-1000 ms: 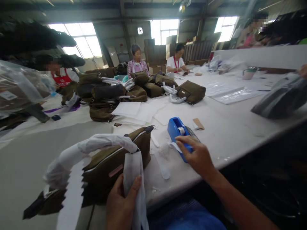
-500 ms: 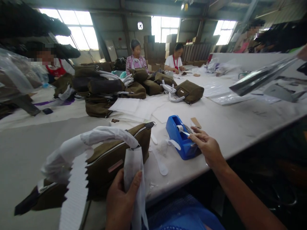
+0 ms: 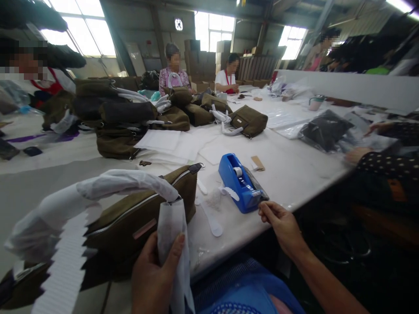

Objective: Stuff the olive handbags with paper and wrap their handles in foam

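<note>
Olive canvas bag [image 3: 144, 213] with a silver zip and a paper-wrapped handle [image 3: 98, 192] lies just left of the blue tape dispenser [image 3: 240, 183] on the white tabletop [image 3: 294, 170]. Left hand [image 3: 153, 274] pinches white wrapping paper [image 3: 172, 244]; right hand [image 3: 281, 224] pinches something at the dispenser's near end. Beyond the dispenser, more olive bags [image 3: 131, 117], seated workers, bright workshop windows [image 3: 216, 26].

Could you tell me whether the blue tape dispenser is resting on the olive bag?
No, the tape dispenser sits on the white table, beside the bag.
</note>
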